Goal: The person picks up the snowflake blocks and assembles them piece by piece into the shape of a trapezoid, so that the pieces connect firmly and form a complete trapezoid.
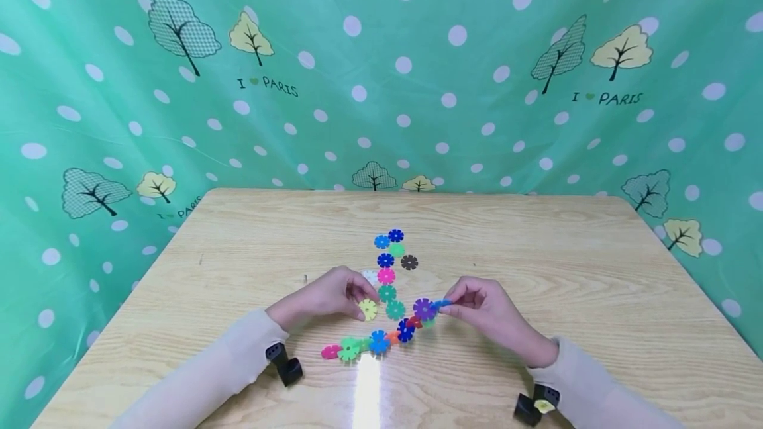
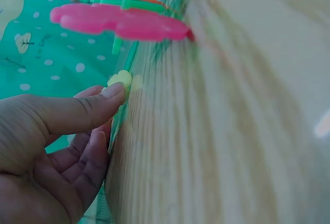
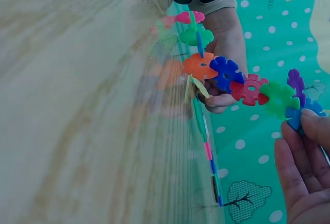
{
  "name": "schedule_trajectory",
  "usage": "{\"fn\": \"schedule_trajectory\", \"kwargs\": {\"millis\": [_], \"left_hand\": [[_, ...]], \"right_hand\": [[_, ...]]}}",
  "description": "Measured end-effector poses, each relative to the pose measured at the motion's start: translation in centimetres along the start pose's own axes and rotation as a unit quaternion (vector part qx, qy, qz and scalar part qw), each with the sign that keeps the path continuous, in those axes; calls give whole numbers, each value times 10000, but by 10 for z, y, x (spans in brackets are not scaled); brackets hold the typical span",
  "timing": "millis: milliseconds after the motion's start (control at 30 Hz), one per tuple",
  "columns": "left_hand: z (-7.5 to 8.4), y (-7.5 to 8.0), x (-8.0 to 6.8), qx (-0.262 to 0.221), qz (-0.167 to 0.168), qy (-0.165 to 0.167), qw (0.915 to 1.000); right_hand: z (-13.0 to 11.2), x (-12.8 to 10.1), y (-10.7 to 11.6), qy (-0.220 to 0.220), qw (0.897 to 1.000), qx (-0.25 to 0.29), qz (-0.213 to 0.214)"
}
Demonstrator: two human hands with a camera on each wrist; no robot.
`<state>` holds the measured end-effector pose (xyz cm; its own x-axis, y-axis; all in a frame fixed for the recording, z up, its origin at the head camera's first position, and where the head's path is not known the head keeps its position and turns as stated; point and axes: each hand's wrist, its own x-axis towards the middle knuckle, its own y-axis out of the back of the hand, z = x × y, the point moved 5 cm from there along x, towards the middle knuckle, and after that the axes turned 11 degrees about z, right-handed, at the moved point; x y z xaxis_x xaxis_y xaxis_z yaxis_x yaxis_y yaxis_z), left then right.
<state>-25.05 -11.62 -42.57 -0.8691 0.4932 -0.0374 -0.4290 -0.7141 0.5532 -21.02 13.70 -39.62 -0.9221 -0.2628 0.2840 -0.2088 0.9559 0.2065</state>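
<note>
Head view: the right hand (image 1: 477, 303) pinches the blue end disc of a linked snowflake-disc chain (image 1: 381, 337) on the table (image 1: 566, 270), the left hand (image 1: 334, 296) grips a loose yellow disc (image 1: 367, 310), and roughly nine loose discs (image 1: 390, 263) remain unjoined.
</note>
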Motion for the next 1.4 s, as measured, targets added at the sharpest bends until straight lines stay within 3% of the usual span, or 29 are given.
{"fn": "schedule_trajectory", "kwargs": {"millis": [367,600,900,1233,1400], "left_hand": [[-6,10,3,-308,261,192,9990],[3,16,1,-292,587,211,9976],[33,16,-2,-344,935,-77,9950],[66,-5,-4,-788,1070,-485,9900],[76,-12,-5,-679,1234,-711,9875]], "right_hand": [[2,1,1,-206,9997,-57,90],[3,0,3,-225,9994,-150,221],[5,1,6,-264,9986,-215,405],[5,1,7,-283,9977,-240,560],[4,1,8,-339,9974,-229,599]]}}
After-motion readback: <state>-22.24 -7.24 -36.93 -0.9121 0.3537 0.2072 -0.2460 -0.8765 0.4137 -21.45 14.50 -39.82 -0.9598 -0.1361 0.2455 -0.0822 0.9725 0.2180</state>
